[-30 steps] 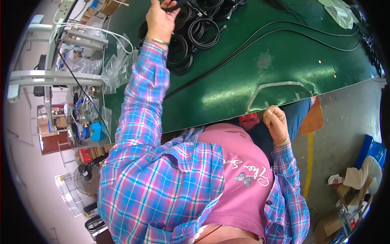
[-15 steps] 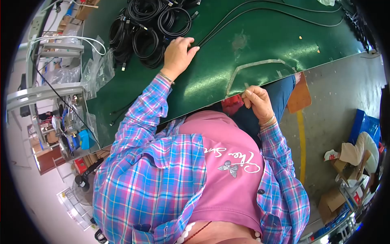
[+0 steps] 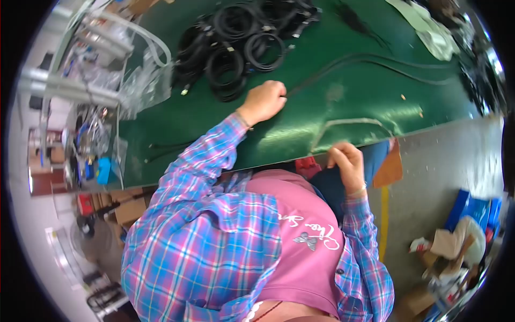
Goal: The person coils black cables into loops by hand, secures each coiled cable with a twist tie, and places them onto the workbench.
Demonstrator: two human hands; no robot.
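Note:
My left hand [image 3: 264, 102] is closed on the end of a black cable [image 3: 343, 64] on the green table [image 3: 214, 131]. From my fist the cable runs to the right in two strands. Beyond that hand lies a pile of coiled black cables [image 3: 225, 67] with light-coloured plugs. My right hand [image 3: 347, 163] is held at the table's front edge, above my lap. Its thumb and fingers are pinched together, and whatever may be between them is too small or blurred to make out.
Clear plastic bags [image 3: 147, 80] and a metal rack [image 3: 67, 88] stand at the left. A dark bundle of cables [image 3: 480, 80] lies at the far right end. Tape [image 3: 354, 121] marks the tabletop. Another person [image 3: 466, 241] is low at the right, beside a blue bin [image 3: 472, 209].
My left hand has gone from spread fingers beside the cable to a closed grip on its end. My right hand stays pinched near the edge. The camera view has shifted.

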